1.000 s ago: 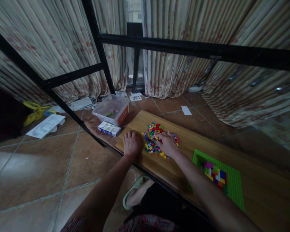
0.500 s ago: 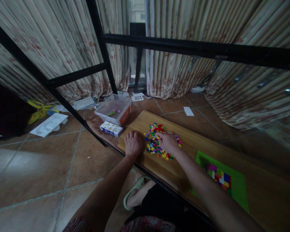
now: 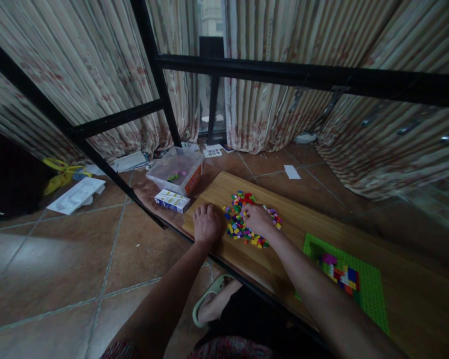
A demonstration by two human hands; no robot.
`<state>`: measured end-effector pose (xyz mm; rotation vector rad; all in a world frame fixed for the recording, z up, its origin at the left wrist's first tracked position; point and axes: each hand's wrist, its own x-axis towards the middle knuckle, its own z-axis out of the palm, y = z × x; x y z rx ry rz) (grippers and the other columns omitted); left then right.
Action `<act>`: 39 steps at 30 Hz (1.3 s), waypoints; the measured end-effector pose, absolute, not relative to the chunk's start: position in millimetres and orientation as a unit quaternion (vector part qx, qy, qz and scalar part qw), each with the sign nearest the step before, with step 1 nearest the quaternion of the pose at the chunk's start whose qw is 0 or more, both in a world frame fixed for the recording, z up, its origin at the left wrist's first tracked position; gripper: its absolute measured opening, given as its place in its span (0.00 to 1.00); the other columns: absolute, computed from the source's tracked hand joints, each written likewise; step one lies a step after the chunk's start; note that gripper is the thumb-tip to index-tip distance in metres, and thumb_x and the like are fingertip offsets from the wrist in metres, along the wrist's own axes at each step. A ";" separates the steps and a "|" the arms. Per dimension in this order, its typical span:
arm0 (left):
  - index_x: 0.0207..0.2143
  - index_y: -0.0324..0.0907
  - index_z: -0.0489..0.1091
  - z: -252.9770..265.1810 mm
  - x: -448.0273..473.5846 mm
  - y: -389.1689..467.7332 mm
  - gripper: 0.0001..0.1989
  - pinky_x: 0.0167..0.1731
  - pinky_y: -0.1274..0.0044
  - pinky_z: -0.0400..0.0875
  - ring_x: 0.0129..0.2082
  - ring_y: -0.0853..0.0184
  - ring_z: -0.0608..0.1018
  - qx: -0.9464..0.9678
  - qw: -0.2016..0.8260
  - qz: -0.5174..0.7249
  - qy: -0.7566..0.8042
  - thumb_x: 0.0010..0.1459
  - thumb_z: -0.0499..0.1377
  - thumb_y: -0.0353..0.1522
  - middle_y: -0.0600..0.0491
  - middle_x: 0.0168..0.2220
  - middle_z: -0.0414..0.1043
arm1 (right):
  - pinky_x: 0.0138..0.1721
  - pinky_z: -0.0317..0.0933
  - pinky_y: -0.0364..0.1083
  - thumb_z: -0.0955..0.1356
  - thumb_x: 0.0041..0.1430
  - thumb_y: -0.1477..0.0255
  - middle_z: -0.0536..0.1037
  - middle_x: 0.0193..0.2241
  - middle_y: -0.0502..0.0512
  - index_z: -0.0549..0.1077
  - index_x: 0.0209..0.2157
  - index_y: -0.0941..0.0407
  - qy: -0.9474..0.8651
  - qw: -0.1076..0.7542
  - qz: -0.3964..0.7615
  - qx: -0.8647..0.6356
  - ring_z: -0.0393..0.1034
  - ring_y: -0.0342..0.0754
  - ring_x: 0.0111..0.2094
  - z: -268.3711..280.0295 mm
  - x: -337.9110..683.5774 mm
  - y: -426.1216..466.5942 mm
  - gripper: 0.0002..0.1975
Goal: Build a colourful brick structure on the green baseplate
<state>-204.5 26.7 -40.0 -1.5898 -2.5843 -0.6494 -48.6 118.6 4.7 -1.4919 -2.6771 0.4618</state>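
Observation:
My right hand point(image 3: 259, 220) is over the pile of small toy building bricks point(image 3: 238, 225), its fingers pinched together at the pile. Whatever lies between the fingertips is too small to make out. The bricks are loose and of many colours. On the wooden board point(image 3: 260, 264), just left of the pile, my left hand point(image 3: 206, 223) rests flat and holds nothing. Under my right forearm lies a green baseplate point(image 3: 372, 284), partly covered by the arm. A patch of joined bricks point(image 3: 346, 279) in blue, red, yellow, white and purple sits on it.
Beyond my left hand stand a clear plastic tub point(image 3: 175, 172) with a few bricks inside and a small white-and-blue box point(image 3: 172, 200). A black metal frame point(image 3: 265, 66) crosses ahead, before striped curtains point(image 3: 284, 114). White packaging point(image 3: 77, 195) lies on the tiled floor.
The fingers of my right hand have drawn together and curled in slightly over the pile. My left hand stays where it was.

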 end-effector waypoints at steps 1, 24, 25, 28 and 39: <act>0.52 0.41 0.66 -40.0 -204.6 26.7 0.17 0.51 0.65 0.61 0.51 0.56 0.67 -0.512 0.020 -0.210 -0.832 0.62 0.48 0.32 0.44 0.51 0.67 | 0.35 0.59 0.43 0.65 0.57 0.74 0.81 0.34 0.53 0.75 0.39 0.53 -0.862 0.022 0.151 -0.483 0.74 0.47 0.36 4.3 -48.6 118.3 0.10; 0.54 0.51 0.67 -36.6 -206.9 21.0 0.18 0.51 0.66 0.62 0.50 0.61 0.68 -0.650 -0.033 -0.226 -0.725 0.63 0.51 0.36 0.50 0.52 0.69 | 0.40 0.61 0.44 0.63 0.57 0.76 0.81 0.35 0.54 0.74 0.44 0.53 -0.859 0.065 0.151 -0.485 0.74 0.48 0.38 -2.1 -44.8 109.6 0.14; 0.54 0.49 0.67 -36.2 -207.8 20.7 0.18 0.51 0.66 0.62 0.50 0.61 0.69 -0.647 -0.036 -0.237 -0.723 0.63 0.51 0.36 0.49 0.52 0.69 | 0.41 0.61 0.44 0.63 0.57 0.76 0.80 0.36 0.54 0.73 0.44 0.54 -0.855 0.092 0.155 -0.486 0.74 0.48 0.39 -2.1 -43.7 108.0 0.15; 0.52 0.45 0.67 -33.3 -208.3 17.5 0.17 0.51 0.67 0.63 0.48 0.61 0.70 -0.626 -0.052 -0.302 -0.718 0.63 0.50 0.36 0.47 0.49 0.70 | 0.44 0.63 0.45 0.62 0.58 0.75 0.79 0.39 0.55 0.73 0.46 0.55 -0.840 0.217 0.171 -0.466 0.73 0.48 0.40 -0.7 -37.0 98.8 0.15; 0.45 0.42 0.69 6.2 -121.5 6.2 0.18 0.35 0.77 0.69 0.34 0.68 0.74 -0.461 -0.406 -0.557 -0.559 0.61 0.52 0.44 0.52 0.35 0.74 | 0.52 0.64 0.51 0.60 0.64 0.72 0.75 0.46 0.57 0.69 0.50 0.51 -0.786 0.407 0.207 -0.417 0.69 0.50 0.49 12.5 -10.2 42.9 0.16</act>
